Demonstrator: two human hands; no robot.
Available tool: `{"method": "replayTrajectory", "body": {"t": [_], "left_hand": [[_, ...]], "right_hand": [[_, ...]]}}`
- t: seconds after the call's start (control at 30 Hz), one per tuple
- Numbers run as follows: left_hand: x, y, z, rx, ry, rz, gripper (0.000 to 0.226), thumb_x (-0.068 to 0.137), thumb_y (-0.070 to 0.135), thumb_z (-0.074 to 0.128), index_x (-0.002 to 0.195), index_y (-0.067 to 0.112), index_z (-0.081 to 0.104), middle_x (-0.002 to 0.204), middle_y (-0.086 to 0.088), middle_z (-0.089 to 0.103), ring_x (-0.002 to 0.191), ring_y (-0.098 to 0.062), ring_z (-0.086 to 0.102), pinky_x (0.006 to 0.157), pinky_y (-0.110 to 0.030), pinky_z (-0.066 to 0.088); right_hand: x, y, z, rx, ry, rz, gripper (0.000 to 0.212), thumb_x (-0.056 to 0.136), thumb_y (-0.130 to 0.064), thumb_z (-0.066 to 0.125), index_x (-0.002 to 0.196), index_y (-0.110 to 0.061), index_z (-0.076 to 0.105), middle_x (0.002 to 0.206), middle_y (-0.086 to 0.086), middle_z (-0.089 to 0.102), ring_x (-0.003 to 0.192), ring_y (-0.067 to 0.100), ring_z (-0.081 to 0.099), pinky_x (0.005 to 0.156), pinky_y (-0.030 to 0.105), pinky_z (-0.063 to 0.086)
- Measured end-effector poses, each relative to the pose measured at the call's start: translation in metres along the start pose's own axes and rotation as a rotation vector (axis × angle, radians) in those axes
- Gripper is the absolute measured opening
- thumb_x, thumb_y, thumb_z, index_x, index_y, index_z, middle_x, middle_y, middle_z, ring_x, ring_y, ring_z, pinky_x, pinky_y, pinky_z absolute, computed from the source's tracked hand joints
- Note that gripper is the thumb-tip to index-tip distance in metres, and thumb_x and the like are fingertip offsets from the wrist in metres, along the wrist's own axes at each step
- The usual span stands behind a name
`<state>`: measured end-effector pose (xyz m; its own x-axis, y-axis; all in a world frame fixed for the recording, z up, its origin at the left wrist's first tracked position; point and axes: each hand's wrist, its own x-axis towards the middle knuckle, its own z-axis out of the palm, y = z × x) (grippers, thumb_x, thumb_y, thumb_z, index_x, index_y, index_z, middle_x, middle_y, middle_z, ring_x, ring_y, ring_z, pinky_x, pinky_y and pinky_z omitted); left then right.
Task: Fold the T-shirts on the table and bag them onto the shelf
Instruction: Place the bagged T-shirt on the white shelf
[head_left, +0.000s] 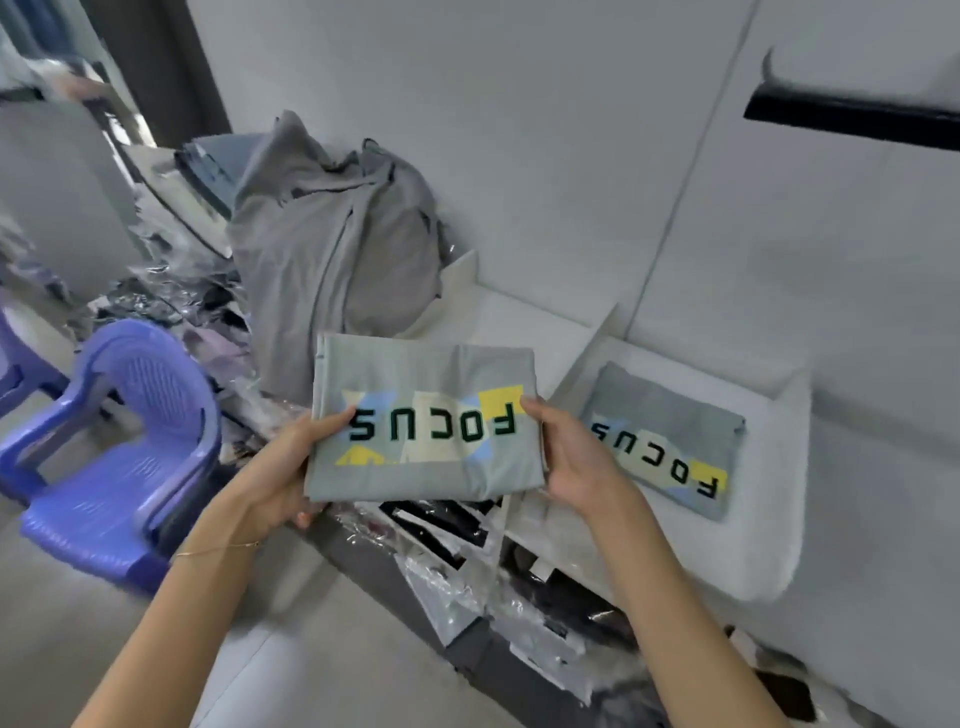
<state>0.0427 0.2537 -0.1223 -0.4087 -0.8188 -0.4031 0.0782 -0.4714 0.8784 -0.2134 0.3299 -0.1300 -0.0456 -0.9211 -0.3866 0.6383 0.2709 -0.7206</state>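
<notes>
Hands grip opposite edges of folded shirt (423, 421), left hand (291, 462) & right hand (571, 457), print up, prob to keep it flat for bagging; 2nd shirt (670, 441) lies just right on the shelf (769, 545)

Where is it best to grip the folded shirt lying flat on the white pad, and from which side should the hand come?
Take the folded shirt at its two short ends, one hand on each, coming from above. It lies flat on the white pad, so fingers should slide under the edges, as the left hand and right hand do on the held shirt.
</notes>
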Motion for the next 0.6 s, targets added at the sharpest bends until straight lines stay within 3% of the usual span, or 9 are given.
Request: {"method": "replayTrajectory", "body": {"t": [0.1, 0.2, 0.3, 0.43, 0.6], "left_hand": [[0.031, 0.003, 0.045, 0.03, -0.123, -0.015, 0.03, 0.089, 0.022, 0.055, 0.115, 0.01, 0.061, 0.099, -0.012, 0.073, 0.077, -0.022, 0.073, 0.055, -0.032, 0.058], [0.061, 0.001, 0.093, 0.071, -0.235, -0.033, 0.033, 0.087, 0.024, 0.056, 0.117, 0.009, 0.061, 0.102, -0.012, 0.073, 0.079, -0.021, 0.072, 0.059, -0.031, 0.059], [0.088, -0.002, 0.138, 0.136, -0.321, -0.039, 0.04, 0.08, 0.027, 0.06, 0.116, 0.009, 0.062, 0.106, -0.013, 0.072, 0.081, -0.021, 0.072, 0.062, -0.031, 0.059], [0.118, -0.016, 0.191, 0.202, -0.423, -0.021, 0.028, 0.093, 0.025, 0.052, 0.116, 0.013, 0.063, 0.108, -0.01, 0.072, 0.085, -0.021, 0.071, 0.066, -0.032, 0.06], [0.145, -0.038, 0.231, 0.274, -0.48, -0.007, 0.026, 0.099, 0.029, 0.047, 0.116, 0.018, 0.062, 0.105, -0.007, 0.073, 0.087, -0.021, 0.071, 0.065, -0.033, 0.059]], "right_hand": [[-0.013, -0.02, -0.034, 0.044, 0.12, -0.044, 0.027, 0.098, -0.018, 0.047, 0.117, -0.007, 0.061, 0.094, 0.008, 0.072, 0.079, 0.018, 0.07, 0.067, 0.031, 0.059], [-0.025, -0.041, -0.072, 0.075, 0.209, -0.113, 0.032, 0.098, -0.019, 0.047, 0.125, -0.007, 0.058, 0.096, 0.008, 0.073, 0.078, 0.018, 0.071, 0.059, 0.029, 0.059], [-0.038, -0.062, -0.108, 0.093, 0.268, -0.185, 0.029, 0.098, -0.018, 0.046, 0.123, -0.01, 0.058, 0.09, 0.006, 0.075, 0.075, 0.017, 0.072, 0.057, 0.028, 0.058], [-0.046, -0.079, -0.154, 0.079, 0.386, -0.235, 0.017, 0.095, -0.019, 0.052, 0.106, -0.017, 0.065, 0.095, 0.006, 0.074, 0.082, 0.02, 0.071, 0.064, 0.031, 0.057], [-0.047, -0.085, -0.188, -0.037, 0.523, -0.317, 0.026, 0.097, -0.013, 0.048, 0.119, -0.015, 0.061, 0.103, 0.006, 0.072, 0.088, 0.019, 0.069, 0.064, 0.028, 0.055]]}}
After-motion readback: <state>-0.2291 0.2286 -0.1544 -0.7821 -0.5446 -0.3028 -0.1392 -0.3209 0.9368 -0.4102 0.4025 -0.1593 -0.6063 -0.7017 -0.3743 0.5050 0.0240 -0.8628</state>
